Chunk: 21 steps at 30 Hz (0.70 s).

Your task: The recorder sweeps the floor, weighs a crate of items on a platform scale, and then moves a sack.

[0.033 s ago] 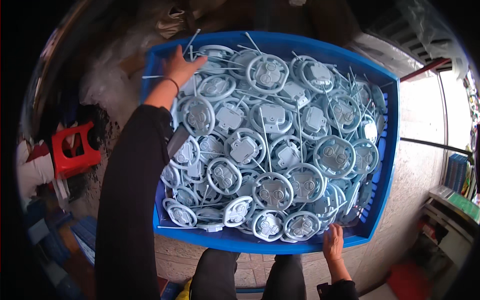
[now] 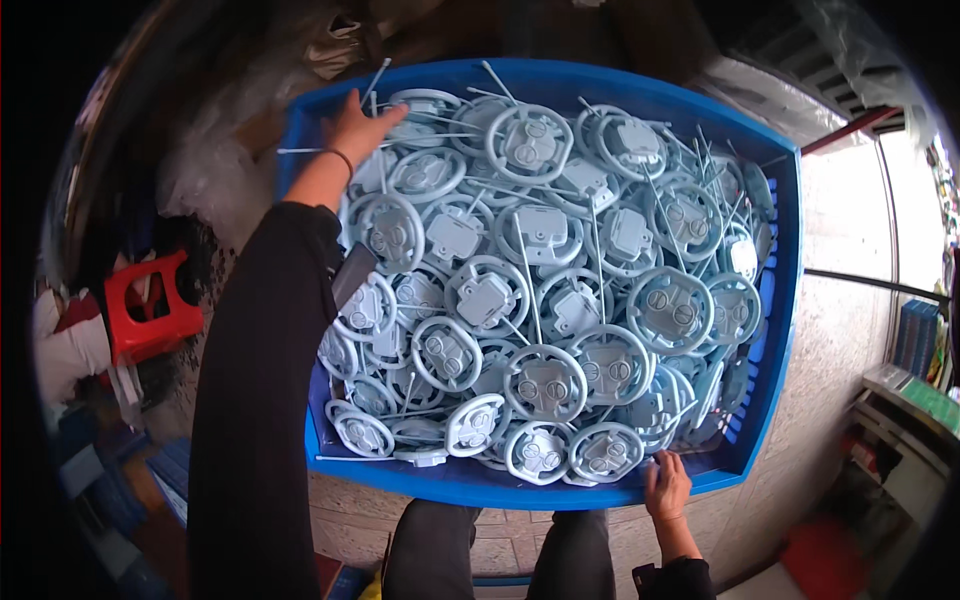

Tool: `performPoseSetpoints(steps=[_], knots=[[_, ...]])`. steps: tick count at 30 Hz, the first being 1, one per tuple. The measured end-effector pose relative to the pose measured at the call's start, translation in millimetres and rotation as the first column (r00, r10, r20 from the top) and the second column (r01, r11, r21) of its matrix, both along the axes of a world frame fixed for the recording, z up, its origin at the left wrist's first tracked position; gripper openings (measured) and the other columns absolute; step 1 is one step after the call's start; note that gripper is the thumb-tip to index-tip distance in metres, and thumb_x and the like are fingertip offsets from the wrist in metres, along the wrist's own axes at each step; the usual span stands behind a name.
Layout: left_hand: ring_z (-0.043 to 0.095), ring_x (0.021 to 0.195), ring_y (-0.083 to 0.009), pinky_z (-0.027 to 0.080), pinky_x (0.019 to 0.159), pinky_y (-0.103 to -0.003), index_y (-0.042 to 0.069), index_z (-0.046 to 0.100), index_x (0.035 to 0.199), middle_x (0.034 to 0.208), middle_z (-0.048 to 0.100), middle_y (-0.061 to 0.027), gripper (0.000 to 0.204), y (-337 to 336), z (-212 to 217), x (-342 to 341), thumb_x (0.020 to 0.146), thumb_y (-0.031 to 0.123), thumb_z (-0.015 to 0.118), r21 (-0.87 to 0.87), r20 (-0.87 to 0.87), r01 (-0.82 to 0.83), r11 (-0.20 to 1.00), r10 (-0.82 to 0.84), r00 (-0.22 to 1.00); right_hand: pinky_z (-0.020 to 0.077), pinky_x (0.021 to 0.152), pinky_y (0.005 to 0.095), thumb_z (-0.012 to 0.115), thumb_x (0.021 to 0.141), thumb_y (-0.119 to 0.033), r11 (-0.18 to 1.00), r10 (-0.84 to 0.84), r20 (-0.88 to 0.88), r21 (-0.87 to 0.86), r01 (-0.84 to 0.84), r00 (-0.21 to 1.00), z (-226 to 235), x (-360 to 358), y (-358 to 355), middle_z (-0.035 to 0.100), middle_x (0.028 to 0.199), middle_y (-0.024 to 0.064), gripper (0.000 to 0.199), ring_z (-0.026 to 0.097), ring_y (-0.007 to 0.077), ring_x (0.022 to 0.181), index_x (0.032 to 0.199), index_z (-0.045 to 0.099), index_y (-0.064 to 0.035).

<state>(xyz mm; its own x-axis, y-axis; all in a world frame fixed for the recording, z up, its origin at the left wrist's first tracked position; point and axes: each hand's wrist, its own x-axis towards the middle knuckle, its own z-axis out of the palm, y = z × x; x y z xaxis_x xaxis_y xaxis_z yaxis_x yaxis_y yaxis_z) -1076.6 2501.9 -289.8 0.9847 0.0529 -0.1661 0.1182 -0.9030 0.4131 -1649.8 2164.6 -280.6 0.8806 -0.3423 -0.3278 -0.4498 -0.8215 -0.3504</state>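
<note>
A large blue plastic crate point(image 2: 770, 400) sits in front of me, heaped with light blue toy steering wheels point(image 2: 545, 383). Many have thin plastic rods sticking up between them. My left hand point(image 2: 357, 130) reaches across to the far left corner, over the wheels just inside the wall. Its thumb stretches away from the fingers, which are partly hidden, and it holds no wheel that I can see. At the near edge, right of the middle, my right hand point(image 2: 667, 487) curls its fingers over the crate's rim.
A red plastic stool point(image 2: 150, 308) stands to the left, near crumpled clear plastic point(image 2: 215, 180). My legs point(image 2: 435, 550) are close to the crate's near side. On the right are a cluttered shelf point(image 2: 900, 430) and a bright opening with a metal frame.
The crate and its wheels sit very slightly farther left at their left side in view. Both hands keep nearly the same places.
</note>
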Motion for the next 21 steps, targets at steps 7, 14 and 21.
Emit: performPoseSetpoints(steps=[7, 14, 21], knots=[[0.057, 0.093, -0.0361, 0.045, 0.080, -0.042, 0.008, 0.053, 0.112, 0.102, 0.061, -0.0179, 0.041, 17.2, -25.4, -13.6, 0.083, 0.037, 0.056, 0.115, 0.235, 0.266, 0.957, -0.286, 0.929, 0.0464, 0.060, 0.0357, 0.056, 0.077, -0.007, 0.998, -0.037, 0.090, 0.048, 0.032, 0.995, 5.7, 17.3, 1.4, 0.059, 0.075, 0.0108, 0.007, 0.058, 0.0308, 0.068, 0.084, 0.059, -0.0053], [0.057, 0.073, -0.0352, 0.044, 0.064, -0.042, 0.004, 0.056, 0.087, 0.078, 0.060, -0.0159, 0.011, -31.2, 87.2, -142.4, 0.086, 0.015, 0.053, 0.120, 0.444, 0.565, 0.816, -0.554, 0.705, 0.0455, 0.056, 0.0377, 0.058, 0.075, -0.012, 0.999, -0.051, 0.072, 0.021, 0.050, 0.996, 3.8, 4.6, -3.6, 0.057, 0.069, 0.0088, 0.005, 0.058, 0.0284, 0.065, 0.078, 0.059, -0.0077], [0.057, 0.060, -0.0234, 0.043, 0.053, -0.035, 0.006, 0.057, 0.089, 0.066, 0.056, -0.0087, 0.013, -111.5, 193.5, -220.4, 0.083, 0.018, 0.059, 0.107, 0.413, 0.793, 0.600, -0.752, 0.514, 0.0457, 0.058, 0.0391, 0.056, 0.077, -0.014, 0.998, -0.049, 0.074, 0.038, 0.046, 0.996, 6.2, 2.4, -9.1, 0.058, 0.070, 0.0110, 0.008, 0.058, 0.0309, 0.066, 0.079, 0.059, -0.0065]])
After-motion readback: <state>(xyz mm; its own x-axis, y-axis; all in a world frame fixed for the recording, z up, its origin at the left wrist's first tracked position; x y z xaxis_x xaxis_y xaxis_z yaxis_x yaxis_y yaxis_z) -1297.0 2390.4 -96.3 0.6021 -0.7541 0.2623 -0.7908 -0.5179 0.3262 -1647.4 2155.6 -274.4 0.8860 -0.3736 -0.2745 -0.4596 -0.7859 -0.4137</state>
